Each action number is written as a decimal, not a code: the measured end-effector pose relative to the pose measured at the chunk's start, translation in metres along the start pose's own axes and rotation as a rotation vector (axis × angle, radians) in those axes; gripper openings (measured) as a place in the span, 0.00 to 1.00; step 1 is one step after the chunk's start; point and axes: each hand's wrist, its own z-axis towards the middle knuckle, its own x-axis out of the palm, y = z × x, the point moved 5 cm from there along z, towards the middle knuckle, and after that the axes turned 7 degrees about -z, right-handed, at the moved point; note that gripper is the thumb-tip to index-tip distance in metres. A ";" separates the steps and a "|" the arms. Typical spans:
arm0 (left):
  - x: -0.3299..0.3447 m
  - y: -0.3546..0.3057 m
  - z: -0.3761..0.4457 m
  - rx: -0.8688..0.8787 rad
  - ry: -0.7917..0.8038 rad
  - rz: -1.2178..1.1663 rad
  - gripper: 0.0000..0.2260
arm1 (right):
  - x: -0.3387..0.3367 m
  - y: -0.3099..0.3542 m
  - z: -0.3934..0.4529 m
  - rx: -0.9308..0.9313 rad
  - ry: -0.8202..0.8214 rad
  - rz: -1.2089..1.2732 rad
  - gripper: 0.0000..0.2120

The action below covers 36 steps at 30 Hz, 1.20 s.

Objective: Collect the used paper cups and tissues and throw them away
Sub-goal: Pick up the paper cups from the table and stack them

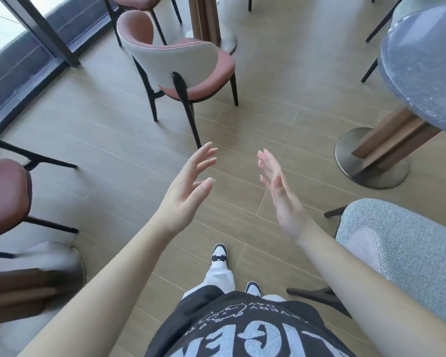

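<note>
My left hand (pixel 188 186) and my right hand (pixel 278 191) are both stretched out in front of me over the wooden floor, palms facing each other a short way apart. Their fingers are straight and spread, and neither hand holds anything. No paper cup, tissue or bin shows in the head view.
A pink-and-white chair (pixel 180 65) stands straight ahead. A round grey table (pixel 422 73) on a metal-footed pedestal (pixel 371 161) is at the right, with a light blue chair (pixel 397 253) near my right arm. Another pink chair (pixel 5 197) and a table base (pixel 36 279) are at the left. A glass wall (pixel 16 60) runs along the far left.
</note>
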 end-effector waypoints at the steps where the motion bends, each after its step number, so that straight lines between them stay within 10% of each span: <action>1: 0.000 0.004 0.012 -0.009 0.023 -0.005 0.32 | -0.003 -0.002 0.012 0.009 -0.010 -0.005 0.39; 36: -0.014 0.047 0.523 -0.061 0.051 -0.062 0.33 | -0.211 0.000 0.459 0.031 -0.071 0.012 0.47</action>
